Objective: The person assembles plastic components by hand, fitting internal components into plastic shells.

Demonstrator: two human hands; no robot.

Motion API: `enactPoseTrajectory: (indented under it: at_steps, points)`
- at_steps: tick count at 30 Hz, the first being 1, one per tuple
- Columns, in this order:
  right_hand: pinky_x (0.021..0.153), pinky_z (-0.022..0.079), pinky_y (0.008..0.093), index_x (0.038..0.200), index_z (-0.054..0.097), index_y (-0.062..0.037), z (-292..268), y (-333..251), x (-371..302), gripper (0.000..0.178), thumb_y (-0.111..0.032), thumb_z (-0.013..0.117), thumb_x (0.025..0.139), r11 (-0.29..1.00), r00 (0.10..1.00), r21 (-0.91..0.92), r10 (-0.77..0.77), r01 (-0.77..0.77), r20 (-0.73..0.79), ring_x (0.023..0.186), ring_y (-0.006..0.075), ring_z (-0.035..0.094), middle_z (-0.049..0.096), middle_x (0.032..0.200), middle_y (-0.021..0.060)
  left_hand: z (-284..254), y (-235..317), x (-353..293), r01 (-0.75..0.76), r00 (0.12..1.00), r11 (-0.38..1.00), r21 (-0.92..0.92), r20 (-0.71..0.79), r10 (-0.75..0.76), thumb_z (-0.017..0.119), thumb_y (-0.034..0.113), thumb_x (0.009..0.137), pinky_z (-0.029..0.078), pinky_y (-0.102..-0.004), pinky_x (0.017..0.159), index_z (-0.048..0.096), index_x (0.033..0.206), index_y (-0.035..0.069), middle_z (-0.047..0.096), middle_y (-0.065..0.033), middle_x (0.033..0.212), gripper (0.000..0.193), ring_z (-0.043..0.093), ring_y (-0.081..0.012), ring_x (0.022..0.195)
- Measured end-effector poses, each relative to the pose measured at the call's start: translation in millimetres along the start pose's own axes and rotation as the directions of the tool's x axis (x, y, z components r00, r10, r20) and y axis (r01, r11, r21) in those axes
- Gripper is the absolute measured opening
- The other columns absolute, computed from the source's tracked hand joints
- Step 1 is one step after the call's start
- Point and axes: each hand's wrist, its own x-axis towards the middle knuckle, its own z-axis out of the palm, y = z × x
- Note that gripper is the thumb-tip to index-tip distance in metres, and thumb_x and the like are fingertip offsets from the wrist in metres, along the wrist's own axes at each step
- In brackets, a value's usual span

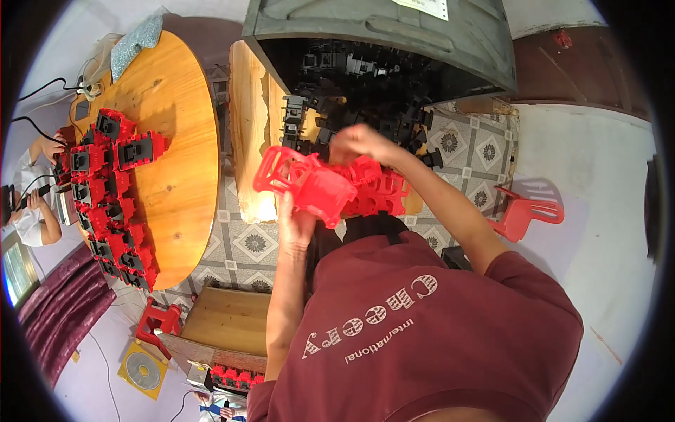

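Observation:
My left hand [295, 224] grips a bright red openwork plastic part [304, 180] from below, holding it up in front of my chest. Just behind it, a stack of similar red parts [376, 190] rests against my lap. My right hand [360, 141] hovers just above the red part, fingers curled, in front of a heap of black plastic parts [351, 84]. The blur hides whether it holds anything. The black parts spill out of a tilted grey bin [394, 32] onto a wooden bench [249, 119].
A round wooden table [176, 141] to the left carries rows of red-and-black assembled parts [105, 190]. Another person [31, 211] sits at its far side. A red plastic stool [527, 211] lies on the tiled floor to the right, and a small red stool [158, 320] and a disc [144, 369] at lower left.

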Motion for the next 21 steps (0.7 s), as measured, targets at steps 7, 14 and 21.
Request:
enactPoseTrajectory:
  at_steps: [7, 14, 21]
  points:
    - [0.087, 0.051, 0.0454, 0.122, 0.056, -0.0134, -68.6, -13.9, 156.9, 0.046, -0.027, 0.072, 0.081, 0.428, 0.59, -0.818, -0.568, -0.384, -0.574, 0.107, 0.0356, 0.061, 0.063, 0.119, 0.0159, -19.2, 16.0, -11.6, -0.016, 0.987, 1.0, -0.006, -0.159, 0.015, 0.068, 0.039, 0.089, 0.031, -0.05, 0.114, 0.028, 0.15, 0.013, 0.042, -0.0153, 0.147, 0.078, 0.041, -0.0319, 0.135]
    - [0.096, 0.047, 0.0458, 0.107, 0.057, -0.0108, -83.5, 7.4, 145.1, 0.027, -0.015, 0.068, 0.083, 0.368, 0.735, -0.894, -0.526, -0.257, -0.428, 0.115, 0.0379, 0.057, 0.063, 0.114, 0.0193, -24.8, 21.3, -10.0, -0.047, 0.982, 0.999, -0.013, -0.184, 0.044, 0.07, 0.032, 0.088, 0.034, -0.0476, 0.112, 0.024, 0.151, 0.013, 0.045, -0.0183, 0.144, 0.08, 0.043, -0.0311, 0.134]
    - [0.083, 0.05, 0.0409, 0.097, 0.062, -0.0089, -83.1, 14.5, 109.5, 0.011, -0.01, 0.063, 0.086, 0.55, 0.59, -0.834, -0.69, 0.05, -0.42, 0.091, 0.031, 0.063, 0.065, 0.1, 0.0109, -23.9, 10.2, -2.0, -0.031, 0.98, 0.999, 0.031, -0.195, 0.037, 0.066, 0.024, 0.091, 0.04, -0.0471, 0.107, 0.022, 0.151, 0.016, 0.046, -0.0158, 0.142, 0.074, 0.047, -0.0288, 0.129]
